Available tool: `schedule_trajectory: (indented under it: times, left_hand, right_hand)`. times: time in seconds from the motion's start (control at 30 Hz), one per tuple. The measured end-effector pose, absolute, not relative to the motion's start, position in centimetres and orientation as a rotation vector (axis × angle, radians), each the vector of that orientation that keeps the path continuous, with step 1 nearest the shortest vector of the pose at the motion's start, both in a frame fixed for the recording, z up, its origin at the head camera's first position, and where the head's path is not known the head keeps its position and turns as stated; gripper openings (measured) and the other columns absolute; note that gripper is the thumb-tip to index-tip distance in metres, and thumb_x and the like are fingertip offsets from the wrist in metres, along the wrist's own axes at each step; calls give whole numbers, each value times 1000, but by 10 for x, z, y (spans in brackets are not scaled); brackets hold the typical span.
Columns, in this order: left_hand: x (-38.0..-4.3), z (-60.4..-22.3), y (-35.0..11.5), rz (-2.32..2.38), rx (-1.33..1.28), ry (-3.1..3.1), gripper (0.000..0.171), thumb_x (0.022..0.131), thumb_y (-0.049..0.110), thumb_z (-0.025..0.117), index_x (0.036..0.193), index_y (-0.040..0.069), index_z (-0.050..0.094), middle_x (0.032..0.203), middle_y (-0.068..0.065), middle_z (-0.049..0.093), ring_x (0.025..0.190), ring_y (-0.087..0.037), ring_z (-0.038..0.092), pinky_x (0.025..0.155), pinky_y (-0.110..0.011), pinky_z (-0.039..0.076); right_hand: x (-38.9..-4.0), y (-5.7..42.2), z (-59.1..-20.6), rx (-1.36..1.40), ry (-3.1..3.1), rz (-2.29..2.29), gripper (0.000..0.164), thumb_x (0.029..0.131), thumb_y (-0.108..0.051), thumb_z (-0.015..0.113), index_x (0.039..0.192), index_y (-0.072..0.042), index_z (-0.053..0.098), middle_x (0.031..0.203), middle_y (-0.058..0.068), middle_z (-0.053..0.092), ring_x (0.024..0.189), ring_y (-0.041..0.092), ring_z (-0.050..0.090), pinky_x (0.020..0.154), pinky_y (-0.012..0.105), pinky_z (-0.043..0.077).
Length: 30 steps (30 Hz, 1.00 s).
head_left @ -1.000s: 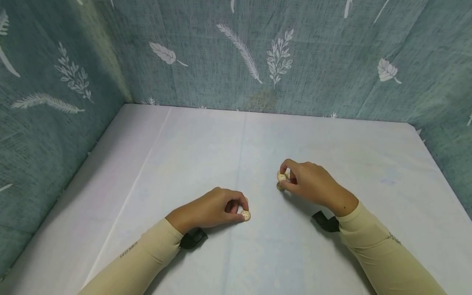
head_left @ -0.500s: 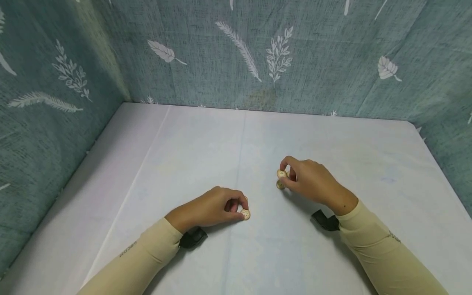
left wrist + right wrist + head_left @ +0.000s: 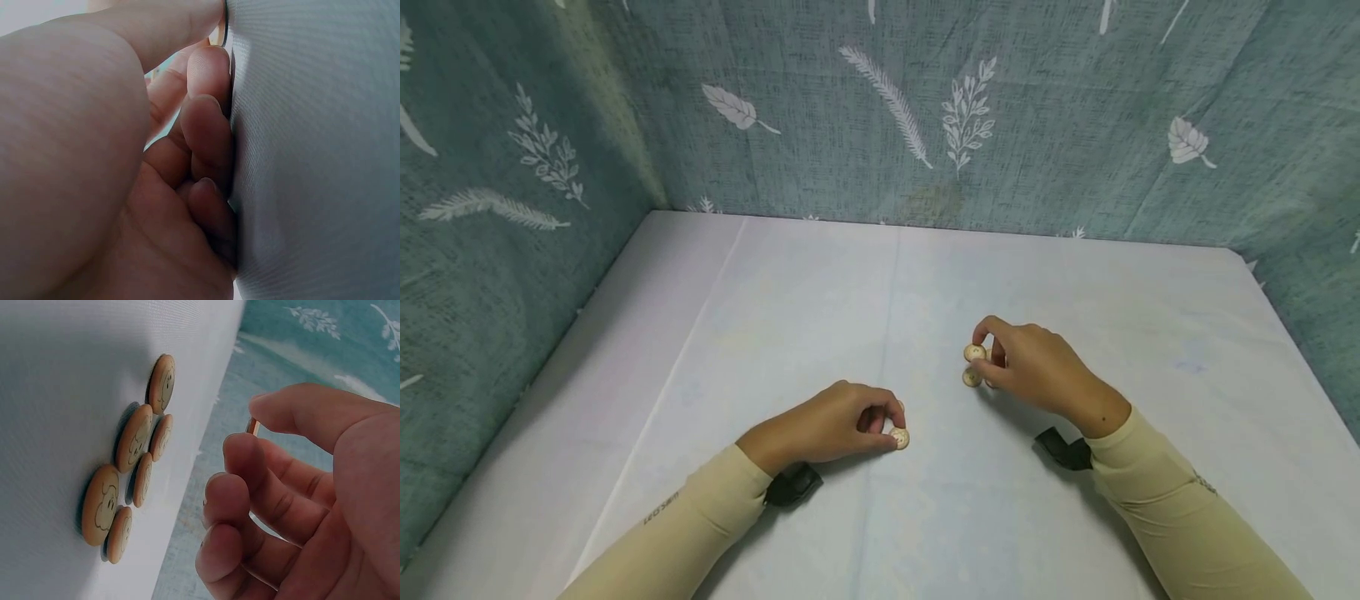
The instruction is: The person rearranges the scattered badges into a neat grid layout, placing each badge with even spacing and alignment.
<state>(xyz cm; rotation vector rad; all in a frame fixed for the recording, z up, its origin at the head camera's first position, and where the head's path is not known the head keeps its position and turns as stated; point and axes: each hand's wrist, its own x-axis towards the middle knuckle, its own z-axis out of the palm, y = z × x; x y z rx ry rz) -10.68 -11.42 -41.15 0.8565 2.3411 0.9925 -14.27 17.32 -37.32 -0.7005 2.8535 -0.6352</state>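
My right hand (image 3: 1037, 362) pinches a round wooden disc (image 3: 974, 352) between thumb and forefinger, raised off the white cloth. Only the disc's thin edge shows in the right wrist view. Beneath this hand, several wooden discs with drawn faces lie close together on the cloth; one is a near disc (image 3: 100, 505), another a far disc (image 3: 161, 384). My left hand (image 3: 827, 425) rests on the cloth, its thumb and forefinger pinching another pale disc (image 3: 899, 437). In the left wrist view the other fingers (image 3: 206, 131) are curled against the cloth, and little of the disc shows.
A white cloth (image 3: 790, 292) covers the tabletop. Green leaf-print fabric (image 3: 820, 125) stands along the back and both sides. A dark wrist strap (image 3: 793, 485) sits on the left wrist and another strap (image 3: 1063, 450) on the right.
My right hand has risen slightly with its disc, so that the discs lying under it show more clearly in the head view. The left hand stays in place.
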Motion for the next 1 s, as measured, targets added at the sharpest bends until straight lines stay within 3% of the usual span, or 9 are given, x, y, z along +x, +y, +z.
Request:
schedule_trajectory:
  times: [1.0]
  left_hand:
    - [-107,-413,-114,1002,858,2336,8,91,28,74,96,28,68,69,13,53,59,0,46,61,-19,41]
  right_hand:
    - [-144,178,-372,-664,2898,-634,21,94,-20,68,111,-10,59,69,-5,61,51,8,48,52,28,41]
